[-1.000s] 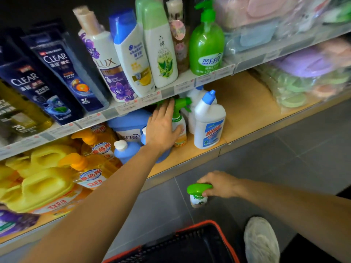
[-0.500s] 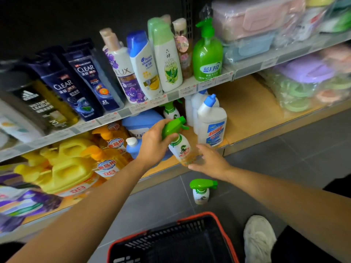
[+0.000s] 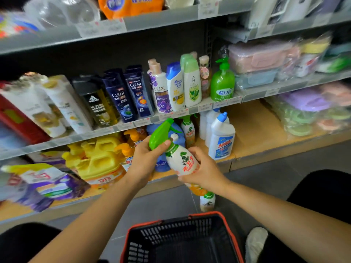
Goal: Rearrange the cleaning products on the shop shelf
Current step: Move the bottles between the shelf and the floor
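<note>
Spray bottle [image 3: 182,160] sits tilted in front of the bottom shelf [image 3: 252,128], above the basket [image 3: 182,240]. Left hand [image 3: 146,160] grips its green trigger neck; right hand [image 3: 203,171] wraps its body.

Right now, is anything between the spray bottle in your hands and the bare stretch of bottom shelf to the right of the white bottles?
Nothing visible. Both hands hold the spray bottle in front of the shelf; the bare board lies open beyond the white bottles.

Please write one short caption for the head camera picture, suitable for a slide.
Both hands, left hand and right hand, hold a green-trigger spray bottle before the bottom shelf.
</note>
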The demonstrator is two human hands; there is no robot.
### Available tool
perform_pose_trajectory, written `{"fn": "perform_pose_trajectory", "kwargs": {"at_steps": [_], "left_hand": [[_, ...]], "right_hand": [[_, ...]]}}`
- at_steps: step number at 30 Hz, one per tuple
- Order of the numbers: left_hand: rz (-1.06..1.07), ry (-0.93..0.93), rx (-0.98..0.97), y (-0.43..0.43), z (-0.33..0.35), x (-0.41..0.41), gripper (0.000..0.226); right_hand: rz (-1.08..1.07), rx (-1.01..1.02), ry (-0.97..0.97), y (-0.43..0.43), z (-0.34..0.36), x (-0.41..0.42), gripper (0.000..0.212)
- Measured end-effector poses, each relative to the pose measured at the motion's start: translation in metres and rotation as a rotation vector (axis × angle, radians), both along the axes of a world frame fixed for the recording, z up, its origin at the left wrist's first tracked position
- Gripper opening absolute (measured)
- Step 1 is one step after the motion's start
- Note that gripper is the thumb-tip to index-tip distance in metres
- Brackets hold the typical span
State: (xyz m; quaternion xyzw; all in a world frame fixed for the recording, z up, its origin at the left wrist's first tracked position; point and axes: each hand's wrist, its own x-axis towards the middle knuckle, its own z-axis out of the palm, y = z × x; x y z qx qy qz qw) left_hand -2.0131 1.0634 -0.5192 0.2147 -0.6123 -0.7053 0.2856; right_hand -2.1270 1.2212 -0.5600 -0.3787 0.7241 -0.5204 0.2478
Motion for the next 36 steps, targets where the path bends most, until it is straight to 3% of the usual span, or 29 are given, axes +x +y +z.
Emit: {"fn": "perform_pose_trajectory", "kwargs": {"at_steps": [6, 10, 14, 19, 22, 25, 28, 32, 36], "left_hand": [[-0.1, 0.113, 0.166, 0.009, 0.003, 0.033, 0.032], [-0.191, 0.109, 0.26, 0.01, 0.0, 0.055, 0.04], [-0.186, 0.134, 0.357, 0.019, -0.002, 0.06, 0.047], [0.045, 0.055, 0.234, 0.025, -0.016, 0.061, 0.04], [0.18, 0.061, 0.12, 0.027, -0.025, 0.06, 0.019], [0.296, 0.062, 0.054, 0.03, -0.027, 0.056, 0.018], [0.375, 0.02, 0.078, 0.03, -0.029, 0.051, 0.016], [0.336, -0.004, 0.096, 0.027, -0.029, 0.049, 0.012], [0.239, -0.068, 0.09, 0.023, -0.022, 0.052, 0.016]], "right_hand": [[0.157, -0.065, -0.459, 0.003, 0.026, 0.035, 0.056], [0.38, -0.022, -0.773, 0.01, 0.031, 0.045, 0.046], [0.426, -0.016, -0.873, 0.013, 0.02, 0.05, 0.073], [0.348, -0.04, -0.762, 0.006, 0.002, 0.058, 0.055], [0.201, -0.094, -0.533, 0.0, -0.011, 0.07, 0.055], [0.027, -0.114, -0.281, -0.007, -0.019, 0.08, 0.055], [-0.039, -0.105, -0.166, -0.011, -0.023, 0.083, 0.06], [-0.034, -0.109, -0.147, -0.01, -0.025, 0.081, 0.058], [0.039, -0.108, -0.313, -0.006, -0.015, 0.078, 0.055]]}}
